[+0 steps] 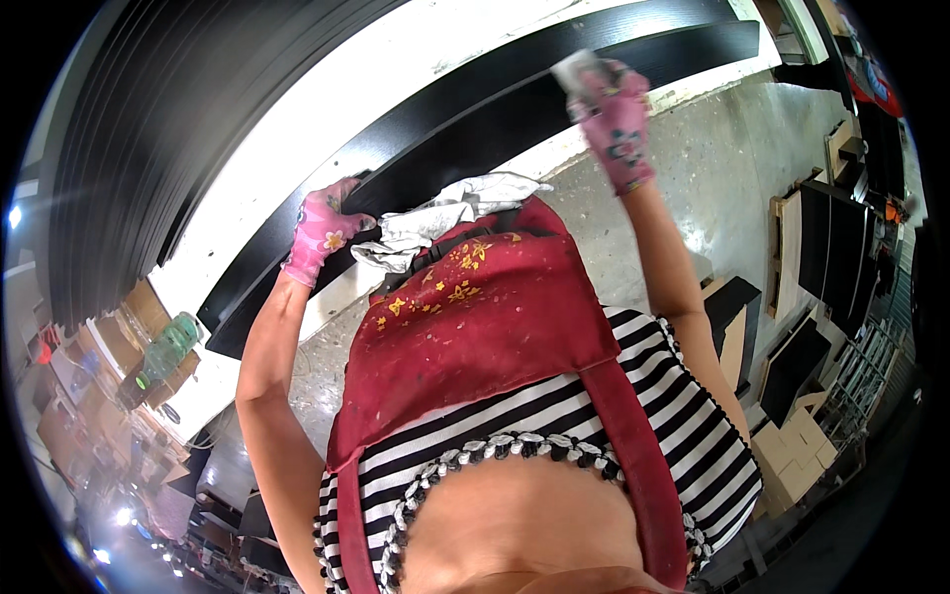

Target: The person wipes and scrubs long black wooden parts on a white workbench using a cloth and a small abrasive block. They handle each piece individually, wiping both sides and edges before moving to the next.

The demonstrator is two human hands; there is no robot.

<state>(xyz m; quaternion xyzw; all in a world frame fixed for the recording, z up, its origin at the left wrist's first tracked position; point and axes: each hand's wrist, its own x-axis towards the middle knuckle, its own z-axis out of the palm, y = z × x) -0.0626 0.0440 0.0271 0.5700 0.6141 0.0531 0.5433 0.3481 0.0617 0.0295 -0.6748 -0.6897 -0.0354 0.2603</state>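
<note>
Two long black boards lie side by side before me, a rear board [475, 74] and a nearer board [445, 148]. My left hand [325, 226], in a pink flowered glove, is closed on the nearer board toward its left end, fingers over its back edge and thumb on the near side. Over the right part of the boards is my right hand [616, 129], gloved alike and blurred by motion. It grips a small whitish-grey pad [582, 77], whose exact kind is too smeared to make out. A crumpled white cloth [450, 213] lies at the nearer board's front edge, against my red apron [475, 337].
The boards rest on a white worktop [327, 119]. Behind it stands a large stack of dark boards [129, 158]. A green plastic bottle [170, 348] is at the left end. Boards on pallets [826, 247] and cardboard boxes [792, 457] stand on the floor to the right.
</note>
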